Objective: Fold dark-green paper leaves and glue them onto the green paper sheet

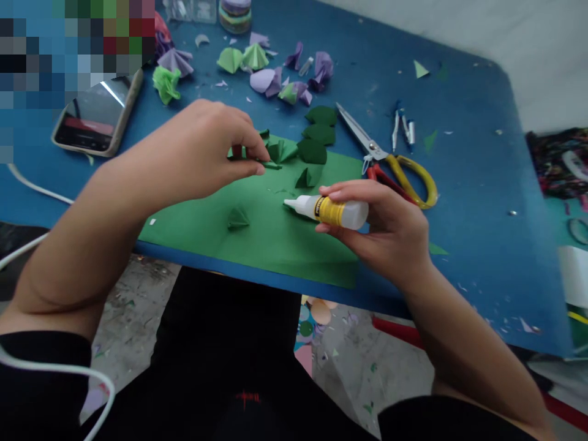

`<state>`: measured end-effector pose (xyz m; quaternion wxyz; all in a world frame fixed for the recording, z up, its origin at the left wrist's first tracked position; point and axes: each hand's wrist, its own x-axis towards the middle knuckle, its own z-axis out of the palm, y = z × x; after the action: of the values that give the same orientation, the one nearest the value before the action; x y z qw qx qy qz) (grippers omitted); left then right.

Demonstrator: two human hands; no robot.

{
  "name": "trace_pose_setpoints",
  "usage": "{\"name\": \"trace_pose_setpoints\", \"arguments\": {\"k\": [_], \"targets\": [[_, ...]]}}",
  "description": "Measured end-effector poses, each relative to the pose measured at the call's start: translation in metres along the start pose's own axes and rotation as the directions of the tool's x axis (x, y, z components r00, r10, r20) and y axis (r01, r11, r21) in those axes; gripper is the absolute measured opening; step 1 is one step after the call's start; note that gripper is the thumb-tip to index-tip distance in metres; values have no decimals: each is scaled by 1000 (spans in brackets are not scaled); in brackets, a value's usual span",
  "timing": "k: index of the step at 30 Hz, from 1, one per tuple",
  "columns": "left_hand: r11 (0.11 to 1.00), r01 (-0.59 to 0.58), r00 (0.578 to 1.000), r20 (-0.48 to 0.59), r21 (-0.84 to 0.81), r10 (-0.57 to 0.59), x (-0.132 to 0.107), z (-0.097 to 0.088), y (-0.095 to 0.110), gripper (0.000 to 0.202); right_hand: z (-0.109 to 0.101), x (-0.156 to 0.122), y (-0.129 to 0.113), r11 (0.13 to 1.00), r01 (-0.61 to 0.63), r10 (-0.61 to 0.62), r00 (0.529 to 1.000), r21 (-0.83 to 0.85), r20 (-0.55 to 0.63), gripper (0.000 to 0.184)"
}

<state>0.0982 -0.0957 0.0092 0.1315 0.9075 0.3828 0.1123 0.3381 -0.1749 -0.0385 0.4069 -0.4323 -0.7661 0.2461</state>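
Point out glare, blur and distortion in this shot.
Head view: soft light, faint shadows under the left hand pinching a green paper piece. Head view: a glare streak crosses the phone screen. Head view: the top-left corner is pixelated, the blue table edges bow, and the right margin smears, while the glue bottle in the right hand looks sharp.

Left hand pinches fingertips; right hand grips.
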Motion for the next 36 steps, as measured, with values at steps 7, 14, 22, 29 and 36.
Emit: {"name": "trace_pose_setpoints", "arguments": {"k": [7,14,22,29,36], "targets": [[994,25,991,131,104,-39,6,13,-5,19,-1,0,2,1000,28,-28,1000,9,2,41],[998,10,991,131,64,-19,7,22,-9,21,0,0,0,999,-11,11,1000,-36,-1,37],[992,-24,978,207,121,-2,7,17,-3,21,-1,0,0,999,14,-14,1000,-43,16,37],[991,3,988,150,137,-24,7,22,-6,22,-1,0,1,999,27,-27,999,-18,19,39],[997,-41,982,185,67,28,7,26,-7,21,0,0,-1,999,0,0,1000,-37,12,38]]}}
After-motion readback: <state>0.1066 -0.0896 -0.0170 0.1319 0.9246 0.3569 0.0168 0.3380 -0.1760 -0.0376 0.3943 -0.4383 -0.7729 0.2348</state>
